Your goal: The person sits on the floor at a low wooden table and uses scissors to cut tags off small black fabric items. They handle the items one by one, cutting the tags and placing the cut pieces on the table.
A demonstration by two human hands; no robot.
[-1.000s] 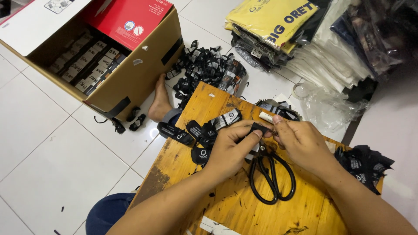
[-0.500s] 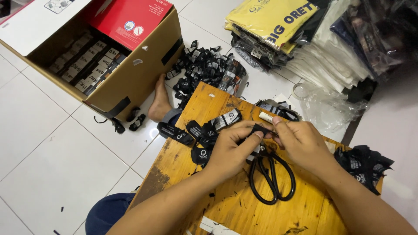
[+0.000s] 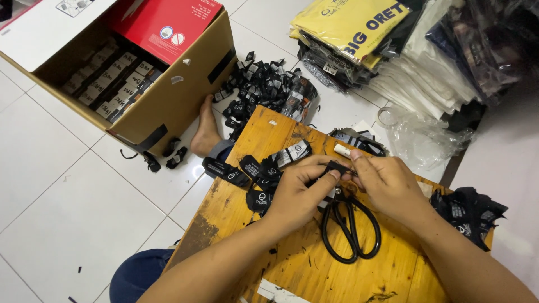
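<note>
1. My left hand (image 3: 297, 193) & right hand (image 3: 387, 182) meet over the wooden board (image 3: 292, 264), thumbs and forefingers of both pinching 1 small black label (image 3: 337, 167) between them, just above the scissors.
2. L hand: fingers curled in, thumb tip on the label's near edge. R hand: fingers bunched, pinching the label's far end.
3. 1 pair of black scissors (image 3: 351, 230) lies flat on the board, handles toward me, blades under my hands.
4. Left of the scissors on the board: approx 5 loose black labels (image 3: 255, 171) w/ white print, overlapping; exact count hard to tell.
5. 1 small white piece (image 3: 342, 150) on the board's far edge, beyond the scissors.
6. Right of the scissors, at board edge: 1 heap of black labels (image 3: 469, 210), too many to count.
7. Beyond the board on the floor: 1 bigger pile of black labels (image 3: 261, 90), uncountable.
8. 1 open cardboard box (image 3: 168, 106) far left of the scissors, rows of tags inside.
9. 1 bare foot (image 3: 205, 132) between box & board.
10. Stacks of bagged clothes (image 3: 393, 45) far back right, yellow one on top.
</note>
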